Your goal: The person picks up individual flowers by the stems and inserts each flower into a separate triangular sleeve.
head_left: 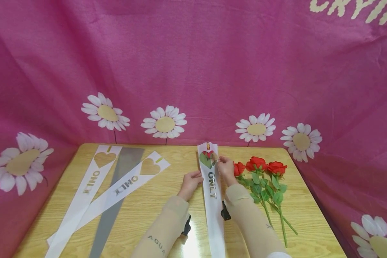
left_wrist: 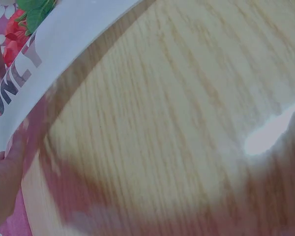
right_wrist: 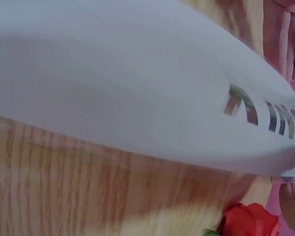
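Observation:
Between both hands is a long white flower sleeve (head_left: 211, 208) with ONLY lettering and a heart-shaped window. Red petals and green leaves of a rose (head_left: 208, 159) show through that window. My left hand (head_left: 191, 182) pinches the sleeve's left edge near the lettering; in the left wrist view its thumb (left_wrist: 14, 150) lies at the edge. Higher up, beside the heart, my right hand (head_left: 226, 170) grips the right edge. The right wrist view shows the white sleeve (right_wrist: 113, 83) bulging above the wooden table, with fingers at its far end.
Several red roses (head_left: 256, 164) with green stems lie to the right of the right arm. On the left, two white ONLY sleeves (head_left: 84, 200) overlap a grey sleeve (head_left: 111, 215) on the wooden table (head_left: 148, 218). A pink daisy-print cloth (head_left: 193, 71) hangs behind.

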### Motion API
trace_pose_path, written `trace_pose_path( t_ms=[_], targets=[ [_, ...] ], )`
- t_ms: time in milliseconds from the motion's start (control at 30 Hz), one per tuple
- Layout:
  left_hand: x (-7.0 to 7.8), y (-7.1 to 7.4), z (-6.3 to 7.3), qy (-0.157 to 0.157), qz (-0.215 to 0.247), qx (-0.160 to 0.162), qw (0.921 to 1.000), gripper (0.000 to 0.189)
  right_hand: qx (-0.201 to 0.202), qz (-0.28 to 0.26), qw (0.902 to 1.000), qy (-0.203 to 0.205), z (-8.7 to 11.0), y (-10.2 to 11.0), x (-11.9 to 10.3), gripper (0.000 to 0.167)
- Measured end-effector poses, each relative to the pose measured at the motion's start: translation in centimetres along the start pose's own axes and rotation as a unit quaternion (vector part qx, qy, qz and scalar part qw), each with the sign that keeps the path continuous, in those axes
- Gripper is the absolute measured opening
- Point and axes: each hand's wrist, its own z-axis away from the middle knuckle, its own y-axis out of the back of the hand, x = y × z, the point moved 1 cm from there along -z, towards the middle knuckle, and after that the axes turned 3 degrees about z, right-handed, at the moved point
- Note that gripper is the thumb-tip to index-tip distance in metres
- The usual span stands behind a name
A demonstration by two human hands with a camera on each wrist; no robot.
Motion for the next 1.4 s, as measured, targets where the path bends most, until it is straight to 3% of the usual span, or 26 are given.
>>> trace_pose_path(
  t_ms=[67, 133, 200, 300, 333, 433, 533, 567, 700, 833, 967, 1100, 1133, 1200, 1233, 1300, 1367, 1400],
  targets=[
    [-0.5, -0.2, 0.0, -0.002, -0.005, -0.010, 0.9999, 0.046, -0.007, 0.017, 0.9997, -0.016, 2.0, 0.4, -2.6, 0.051],
    [-0.5, -0.5, 0.0, 0.022, -0.016, -0.018, 0.9995, 0.050, -0.009, 0.024, 0.9991, -0.035, 4.7, 1.0, -5.9, 0.055],
    [-0.9, -0.8, -0.3, 0.043, -0.026, -0.017, 0.9986, 0.054, -0.027, 0.043, 0.9955, -0.080, 7.2, 1.4, -9.5, 0.060],
    [-0.4, -1.2, 0.0, 0.071, -0.034, -0.030, 0.9965, 0.060, -0.040, 0.062, 0.9941, -0.080, 8.4, 1.7, -10.8, 0.063],
    [0.1, -1.3, 0.3, 0.063, -0.032, -0.042, 0.9966, 0.061, -0.047, 0.065, 0.9944, -0.068, 8.4, 1.9, -10.6, 0.063],
    [3.9, -2.2, 2.5, 0.052, -0.034, -0.072, 0.9955, 0.060, -0.035, 0.093, 0.9949, -0.020, 5.2, 1.2, -5.6, 0.066],
    [8.9, -3.3, 5.3, 0.069, -0.054, -0.090, 0.9921, 0.057, -0.045, 0.096, 0.9940, -0.028, 3.7, 0.8, -3.4, 0.067],
    [10.5, -3.6, 6.1, 0.085, -0.068, -0.091, 0.9899, 0.058, -0.042, 0.099, 0.9934, -0.041, 3.7, 0.7, -3.2, 0.067],
    [13.8, -4.1, 7.9, 0.121, -0.082, -0.105, 0.9836, 0.060, -0.066, 0.083, 0.9910, -0.081, 8.0, 1.6, -9.0, 0.063],
    [14.5, -4.1, 8.5, 0.121, -0.077, -0.114, 0.9830, 0.059, -0.073, 0.073, 0.9911, -0.085, 10.5, 2.1, -12.1, 0.061],
    [13.3, -4.0, 7.7, 0.119, -0.085, -0.111, 0.9831, 0.058, -0.073, 0.069, 0.9911, -0.087, 9.8, 2.0, -11.0, 0.065],
    [10.9, -3.8, 6.4, 0.123, -0.098, -0.094, 0.9831, 0.060, -0.062, 0.098, 0.9897, -0.085, 8.5, 1.6, -9.6, 0.071],
    [10.8, -3.8, 6.4, 0.112, -0.114, -0.087, 0.9834, 0.060, -0.046, 0.102, 0.9915, -0.066, 7.9, 1.3, -8.7, 0.072],
    [8.4, -3.0, 5.1, 0.081, -0.122, -0.072, 0.9866, 0.059, -0.023, 0.114, 0.9923, -0.042, 7.6, 0.9, -8.4, 0.069],
    [6.7, -2.5, 4.3, 0.052, -0.127, -0.059, 0.9888, 0.056, -0.006, 0.110, 0.9936, -0.024, 7.6, 0.7, -8.4, 0.066],
    [6.1, -1.9, 3.7, 0.024, -0.147, -0.013, 0.9887, 0.047, 0.046, 0.083, 0.9953, 0.020, 8.2, 0.2, -8.9, 0.053],
    [6.9, -1.4, 3.7, 0.007, -0.183, 0.055, 0.9816, 0.033, 0.089, 0.060, 0.9930, 0.050, 9.4, -0.3, -10.4, 0.037],
    [8.8, -1.6, 4.4, 0.011, -0.201, 0.091, 0.9752, 0.025, 0.109, 0.050, 0.9898, 0.078, 9.9, -0.5, -10.9, 0.029]
  ],
)
